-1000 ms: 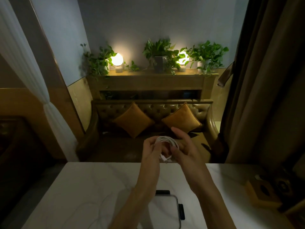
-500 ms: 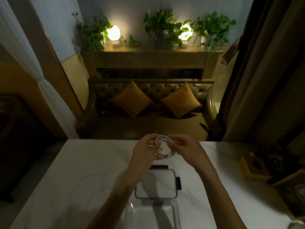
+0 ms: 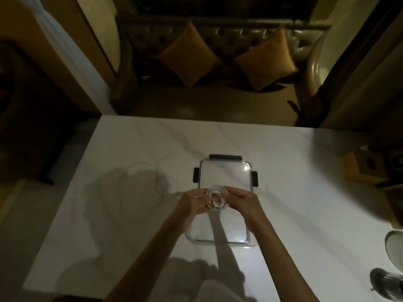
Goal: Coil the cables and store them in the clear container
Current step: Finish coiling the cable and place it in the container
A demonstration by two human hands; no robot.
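Two hands on one small white cable coil [image 3: 216, 199], held up off the tabletop [image 3: 135, 149], roughly over the gap btwn the lid and the clear container. Left hand [image 3: 192, 202] has its fingers curled in, pinching the coil's left edge; right hand [image 3: 243, 200] does the same on the right edge, fingers closed round the loops. Neither hand is open.

Clear container [image 3: 220, 233] sits right under the wrists, open, nothing in it that I can make out. Its lid [image 3: 225, 174], w/ dark clips, lies flat just beyond, touching or nearly touching the container's far rim. A second cable [image 3: 139, 168] lies loose on the tabletop to the left, half in shadow, not coiled yet, so prob. less than halfway through the job.

What could go wrong, imo:
- Coil looks untied. If either hand eases off before it's down inside the walls, the loops could spring apart and spill over the rim.
- A plug end seems to poke out of the bundle at the lower middle; it could catch on the rim on the way down & pull a loop out.
- Light is poor and the container is see-through, so its edge is hard to judge; a drop onto the rim or onto the lid is easy.
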